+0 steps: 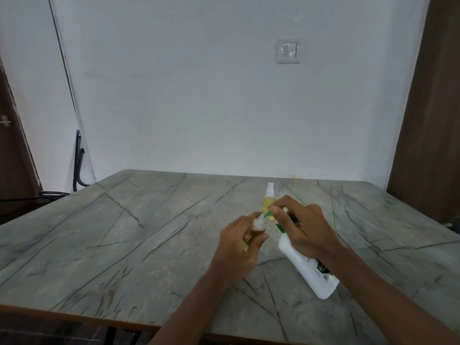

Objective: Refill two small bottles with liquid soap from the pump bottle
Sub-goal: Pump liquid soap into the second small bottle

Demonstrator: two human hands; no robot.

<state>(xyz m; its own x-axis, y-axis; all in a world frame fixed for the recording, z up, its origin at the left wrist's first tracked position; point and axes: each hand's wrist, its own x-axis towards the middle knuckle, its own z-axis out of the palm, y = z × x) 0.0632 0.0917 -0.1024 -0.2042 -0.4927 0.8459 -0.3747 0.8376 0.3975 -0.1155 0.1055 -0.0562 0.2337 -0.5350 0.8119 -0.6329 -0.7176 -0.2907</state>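
- The left hand (237, 244) has its fingers and thumb curled round the amber small bottle (257, 229), held just above the counter (124, 245), left of the middle.
- This bottle is tilted: its long axis runs from lower left to upper right, with the uncapped neck pointing up and right. A red and white label (246, 237) shows between the fingers.
- The right hand (305, 229) grips the pump bottle (306, 267) at its neck, fingers curled, with a fingertip on the green pump head (269, 215).
- The pump bottle is white and leans steeply. Its long axis runs from its base, low and right near the person, up and left to the pump head. I cannot tell whether the base rests on the counter.
- The green spout points left at the neck of the amber small bottle and is touching it or just beside it.
- The yellow small bottle (268, 202) stands upright on the counter just behind the hands, with its white spray cap (269, 189) on and pointing straight up.
- Count: two small bottles, one pump bottle, two hands.
- The counter is grey with dark veins.
- On the white wall behind is one switch plate (287, 51). A black pipe (78, 165) stands in the left corner.
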